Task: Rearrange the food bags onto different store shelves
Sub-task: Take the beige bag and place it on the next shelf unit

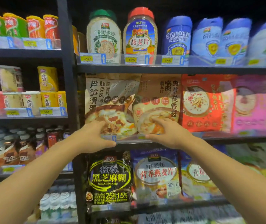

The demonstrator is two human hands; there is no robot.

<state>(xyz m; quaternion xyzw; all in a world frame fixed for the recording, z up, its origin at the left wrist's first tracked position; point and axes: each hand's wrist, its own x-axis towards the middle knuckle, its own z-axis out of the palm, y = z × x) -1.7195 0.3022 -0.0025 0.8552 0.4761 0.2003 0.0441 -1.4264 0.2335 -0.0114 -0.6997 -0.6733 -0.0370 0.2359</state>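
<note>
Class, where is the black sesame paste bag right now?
In the head view, the black sesame paste bag stands on the shelf below the hands, at the bay's left end, left of a blue oatmeal bag.

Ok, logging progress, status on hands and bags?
Left hand gripping beige bag at its base. Right hand gripping brown bag. Both bags on middle shelf. Nothing blocking.

Two oat jars, green-lidded (pixel 103 34) and red-lidded (pixel 140 36), are standing beside blue canisters (pixel 176 36); yellow price tags (pixel 87 58) are lining shelf edges; blurred, perhaps bottles (pixel 24 147), are crowding lower left
</note>
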